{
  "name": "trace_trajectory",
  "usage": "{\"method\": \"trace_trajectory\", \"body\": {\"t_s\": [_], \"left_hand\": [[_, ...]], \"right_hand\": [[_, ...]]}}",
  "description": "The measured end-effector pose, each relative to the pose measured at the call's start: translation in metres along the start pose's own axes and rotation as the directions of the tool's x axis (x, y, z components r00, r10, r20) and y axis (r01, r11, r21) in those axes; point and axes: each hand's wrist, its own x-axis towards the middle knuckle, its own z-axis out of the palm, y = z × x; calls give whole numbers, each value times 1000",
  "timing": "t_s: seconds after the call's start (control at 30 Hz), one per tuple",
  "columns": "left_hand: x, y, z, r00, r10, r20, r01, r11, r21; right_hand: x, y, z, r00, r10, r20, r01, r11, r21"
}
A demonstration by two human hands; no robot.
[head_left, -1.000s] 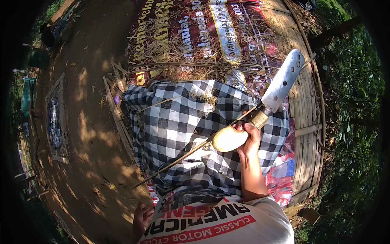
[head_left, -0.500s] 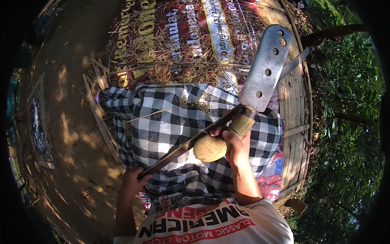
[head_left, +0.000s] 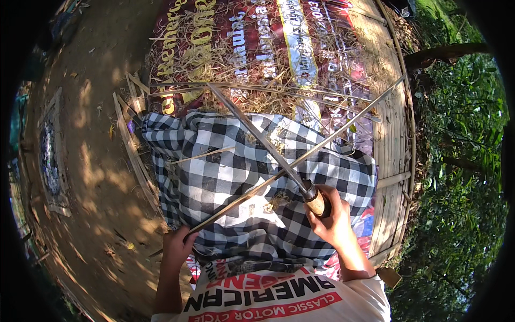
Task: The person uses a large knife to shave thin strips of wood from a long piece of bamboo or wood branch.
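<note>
My left hand (head_left: pixel 176 246) is closed round the lower end of a long, narrow bamboo strip (head_left: pixel 344 130), which slants up to the right over my lap. In my right hand (head_left: pixel 333 219) is the wooden handle of a large knife (head_left: pixel 248 124). Its blade appears nearly edge-on, pointing up and left. Blade and strip cross near the handle; whether they touch I cannot tell. Black-and-white checked cloth (head_left: pixel 206 185) covers my lap, with a few shavings and a thin loose sliver on it.
Beyond my lap, a printed dark-red sheet (head_left: pixel 225 32) is strewn with curly shavings, and thin strips (head_left: pixel 177 86) lie across its near part. Bamboo slats (head_left: pixel 390 161) edge the platform at right, with green plants past them. Bare earth (head_left: pixel 102 177) is on the left.
The knife has turned from broad side to edge-on, its tip swinging left. My right hand has shifted slightly right and down. The strip now extends farther into view at upper right.
</note>
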Motion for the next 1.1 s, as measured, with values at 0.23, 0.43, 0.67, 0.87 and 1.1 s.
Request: {"method": "trace_trajectory", "body": {"t_s": [0.23, 0.43, 0.67, 0.87, 1.1], "left_hand": [[-6, 5, 20, 972, 36, -233, -40, 999, -11], [-6, 15, 19, 961, 8, -276, 0, 1000, 27], [-9, 8, 24, 955, -18, -295, 41, 997, 70], [-6, 6, 24, 953, 36, -301, 6, 991, 137], [-1, -5, 31, 947, 32, -319, -6, 996, 84]], "right_hand": [[6, -5, -17, 956, -269, 115, 292, 904, -311], [20, -1, -21, 919, -347, 185, 388, 718, -578], [39, 29, -36, 884, -424, 199, 411, 499, -763], [54, 55, -78, 958, -283, 39, 199, 566, -800], [43, 23, -40, 942, -290, 171, 316, 588, -744]]}}
